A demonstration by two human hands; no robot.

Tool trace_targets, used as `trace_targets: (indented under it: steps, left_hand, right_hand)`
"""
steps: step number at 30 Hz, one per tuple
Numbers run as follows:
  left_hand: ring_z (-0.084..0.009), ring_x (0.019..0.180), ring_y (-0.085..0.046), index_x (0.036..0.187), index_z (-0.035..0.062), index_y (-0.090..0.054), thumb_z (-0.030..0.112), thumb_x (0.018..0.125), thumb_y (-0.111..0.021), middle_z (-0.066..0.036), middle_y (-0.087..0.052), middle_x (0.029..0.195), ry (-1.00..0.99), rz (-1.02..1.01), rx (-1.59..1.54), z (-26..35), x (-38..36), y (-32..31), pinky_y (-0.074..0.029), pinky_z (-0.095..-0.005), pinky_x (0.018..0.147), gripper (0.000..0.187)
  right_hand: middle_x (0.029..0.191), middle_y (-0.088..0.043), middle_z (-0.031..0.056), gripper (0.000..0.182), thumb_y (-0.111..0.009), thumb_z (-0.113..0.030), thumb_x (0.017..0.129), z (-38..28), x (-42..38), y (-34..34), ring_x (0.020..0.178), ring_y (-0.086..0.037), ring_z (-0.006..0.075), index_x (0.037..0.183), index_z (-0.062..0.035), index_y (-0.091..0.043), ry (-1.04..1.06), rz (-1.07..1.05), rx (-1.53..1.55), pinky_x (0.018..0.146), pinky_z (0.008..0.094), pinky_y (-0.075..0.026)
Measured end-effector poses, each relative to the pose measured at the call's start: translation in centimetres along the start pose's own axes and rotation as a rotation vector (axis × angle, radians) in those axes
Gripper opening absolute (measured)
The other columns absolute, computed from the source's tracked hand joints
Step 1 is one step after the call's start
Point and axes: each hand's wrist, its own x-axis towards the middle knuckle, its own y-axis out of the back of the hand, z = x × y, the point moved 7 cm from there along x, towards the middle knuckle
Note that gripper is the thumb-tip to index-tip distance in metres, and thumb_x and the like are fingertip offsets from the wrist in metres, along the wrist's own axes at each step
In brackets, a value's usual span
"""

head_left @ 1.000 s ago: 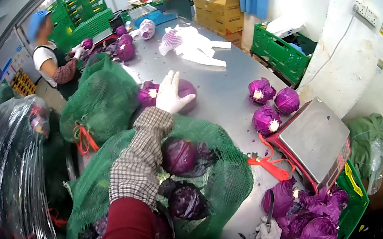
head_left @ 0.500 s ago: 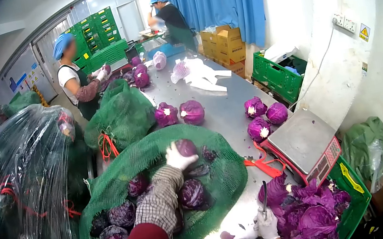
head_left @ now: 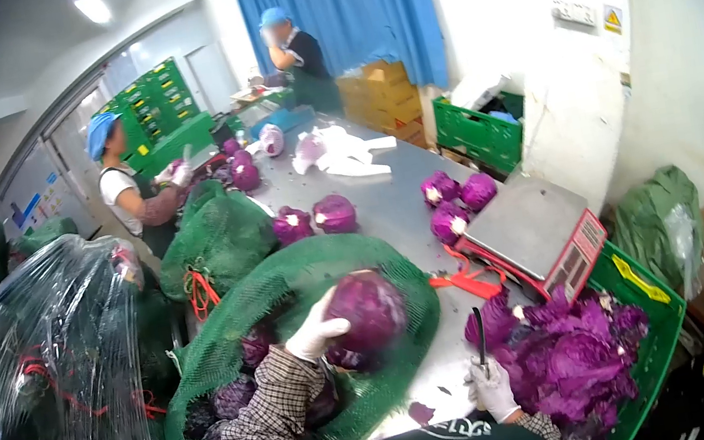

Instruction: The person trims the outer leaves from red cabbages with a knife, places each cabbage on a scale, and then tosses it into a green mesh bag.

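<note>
My left hand [head_left: 317, 327], in a white glove, grips a red cabbage [head_left: 365, 310] above the open green mesh bag [head_left: 404, 258]. More dark cabbages [head_left: 234, 395] lie inside that bag. Near the table's front edge, my gloved right hand [head_left: 491, 387] is closed around a knife [head_left: 481, 338], its blade pointing up. Just right of this hand, loose purple leaves [head_left: 577, 359] fill a green crate [head_left: 664, 327]. A small leaf piece [head_left: 420, 413] rests on the table between my hands.
A red scale [head_left: 528, 229] stands at the right, beside three trimmed cabbages [head_left: 478, 191] and a red strap [head_left: 469, 280]. Two more cabbages [head_left: 335, 214] sit beyond the bag. One co-worker [head_left: 130, 186] is at the left, another [head_left: 304, 62] at the back. Plastic-wrapped sacks [head_left: 61, 358] stand left.
The cabbage in my left hand has come up out of the mesh bag and nearer to me. My right hand still holds the knife. The view has shifted.
</note>
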Motion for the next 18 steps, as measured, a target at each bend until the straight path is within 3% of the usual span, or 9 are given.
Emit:
trace_targets:
  steps: [1, 3, 4, 6, 8, 9, 10, 13, 18]
  left_hand:
    - [-0.0229, 0.125, -0.049, 0.143, 0.0018, -0.037, 0.027, 0.065, -0.085, -0.012, -0.051, 0.136, 0.042, -0.080, -0.025, -0.8, 0.4, -3.3, -0.038, -0.0378, 0.109, 0.095]
    - [-0.0223, 0.126, -0.049, 0.143, 0.0030, -0.037, 0.024, 0.066, -0.085, -0.012, -0.050, 0.137, 0.132, -0.202, -0.010, -3.7, 1.1, -7.5, -0.037, -0.0375, 0.110, 0.093]
    - [-0.0220, 0.126, -0.049, 0.143, 0.0035, -0.037, 0.023, 0.067, -0.085, -0.012, -0.050, 0.137, 0.171, -0.240, 0.032, -5.7, 1.5, -8.7, -0.037, -0.0374, 0.110, 0.092]
    - [-0.0258, 0.127, -0.048, 0.142, 0.0022, -0.036, 0.033, 0.063, -0.086, -0.015, -0.049, 0.136, 0.225, -0.270, 0.395, -7.8, 1.8, -11.0, -0.037, -0.0392, 0.110, 0.099]
    - [-0.0324, 0.129, -0.045, 0.141, -0.0012, -0.034, 0.042, 0.058, -0.086, -0.021, -0.044, 0.139, 0.024, -0.336, 1.118, -10.0, 2.2, -11.9, -0.036, -0.0409, 0.111, 0.107]
    - [-0.0402, 0.130, -0.041, 0.141, -0.0045, -0.032, 0.049, 0.055, -0.085, -0.027, -0.038, 0.141, 0.009, -0.400, 1.275, -11.9, 2.1, -12.6, -0.035, -0.0428, 0.111, 0.114]
    - [-0.0470, 0.130, -0.040, 0.144, -0.0037, -0.028, 0.052, 0.057, -0.080, -0.032, -0.036, 0.141, 0.062, -0.480, 1.383, -12.0, 1.8, -14.1, -0.037, -0.0441, 0.109, 0.116]
    - [-0.0480, 0.131, -0.037, 0.146, -0.0081, -0.020, 0.054, 0.058, -0.078, -0.033, -0.033, 0.144, 0.035, -0.488, 1.487, -12.3, 1.3, -15.9, -0.037, -0.0439, 0.109, 0.123]
    - [-0.0475, 0.131, -0.037, 0.146, -0.0118, -0.015, 0.054, 0.059, -0.077, -0.033, -0.031, 0.145, 0.071, -0.421, 1.434, -12.2, 1.4, -15.7, -0.037, -0.0433, 0.109, 0.125]
  right_hand:
    - [0.077, -0.066, 0.0106, 0.022, -0.056, -0.009, 0.095, -2.3, -1.0, 0.2, 0.050, -0.058, 0.0134, 0.116, -0.0023, -0.054, 0.409, 0.021, -0.321, 0.045, 0.0256, -0.047]
    - [0.081, -0.067, 0.0105, 0.024, -0.056, -0.010, 0.096, -5.1, -3.4, 0.6, 0.057, -0.061, 0.0132, 0.118, -0.0016, -0.055, 0.420, 0.028, -0.325, 0.052, 0.0247, -0.049]
    - [0.083, -0.067, 0.0103, 0.025, -0.055, -0.011, 0.096, -5.5, -4.8, 0.9, 0.061, -0.061, 0.0130, 0.119, -0.0008, -0.055, 0.049, 0.029, 0.017, 0.056, 0.0245, -0.049]
    - [0.083, -0.066, 0.0083, 0.029, -0.057, -0.014, 0.096, -8.3, -6.4, 2.2, 0.063, -0.060, 0.0109, 0.119, 0.0029, -0.054, 0.091, 0.041, -0.213, 0.058, 0.0261, -0.050]
    - [0.083, -0.064, 0.0080, 0.030, -0.058, -0.016, 0.095, -7.5, -7.0, 3.4, 0.066, -0.059, 0.0089, 0.119, 0.0011, -0.055, 0.103, 0.063, -0.269, 0.060, 0.0247, -0.049]
    - [0.084, -0.063, 0.0071, 0.030, -0.060, -0.018, 0.094, -7.8, -7.6, 3.6, 0.069, -0.058, 0.0078, 0.119, -0.0015, -0.056, 0.005, 0.042, -0.358, 0.064, 0.0244, -0.049]
    - [0.085, -0.065, 0.0096, 0.029, -0.059, -0.020, 0.094, -7.1, -7.8, 3.8, 0.071, -0.064, 0.0165, 0.119, -0.0044, -0.056, 0.093, 0.031, -0.474, 0.067, 0.0297, -0.052]
    - [0.093, -0.066, 0.0163, 0.028, -0.060, -0.021, 0.092, -4.7, -8.3, 3.9, 0.081, -0.067, 0.0336, 0.115, -0.0055, -0.056, 0.123, 0.033, -0.586, 0.071, 0.0401, -0.054]
    - [0.089, -0.066, 0.0172, 0.026, -0.061, -0.020, 0.091, -2.8, -8.7, 3.5, 0.077, -0.067, 0.0319, 0.113, -0.0063, -0.056, 0.148, 0.062, -0.613, 0.068, 0.0379, -0.055]
